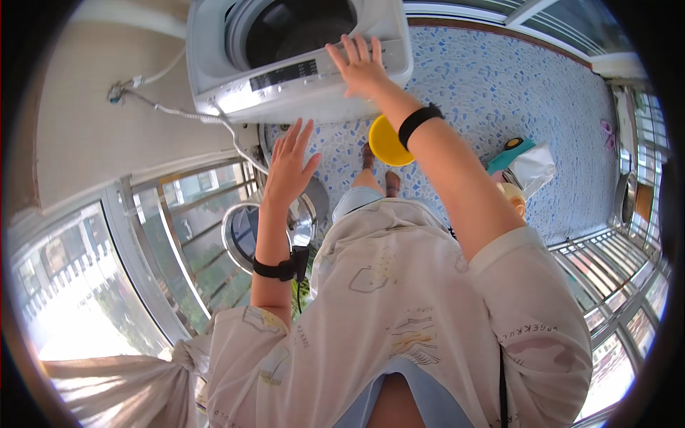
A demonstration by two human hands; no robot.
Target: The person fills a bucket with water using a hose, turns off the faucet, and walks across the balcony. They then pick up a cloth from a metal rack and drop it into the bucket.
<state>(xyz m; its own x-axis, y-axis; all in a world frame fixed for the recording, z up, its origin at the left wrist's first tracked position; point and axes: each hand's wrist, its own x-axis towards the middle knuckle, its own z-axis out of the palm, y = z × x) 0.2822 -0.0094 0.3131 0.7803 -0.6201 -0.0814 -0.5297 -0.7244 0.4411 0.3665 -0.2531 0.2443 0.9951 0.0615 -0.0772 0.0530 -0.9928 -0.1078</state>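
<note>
A white top-loading washing machine [300, 93] stands ahead, its round dark drum [300, 32] in view at the top. My right hand [359, 68] is over the right part of its control panel, fingers spread and holding nothing; whether it touches the panel I cannot tell. To the left and nearer to me, my left hand [289, 165] is raised in front of the machine, empty, with its fingers apart. Below the machine's front, a yellow basin [391, 143] rests by my feet, partly behind my right forearm.
A grey hose [185, 113] runs from a wall tap [116, 91] past the machine's left corner. Right of me on the blue patterned floor [471, 85] lie a teal object [508, 155] and a white bag [534, 170]. Barred windows and a tied curtain [128, 385] stand at the sides.
</note>
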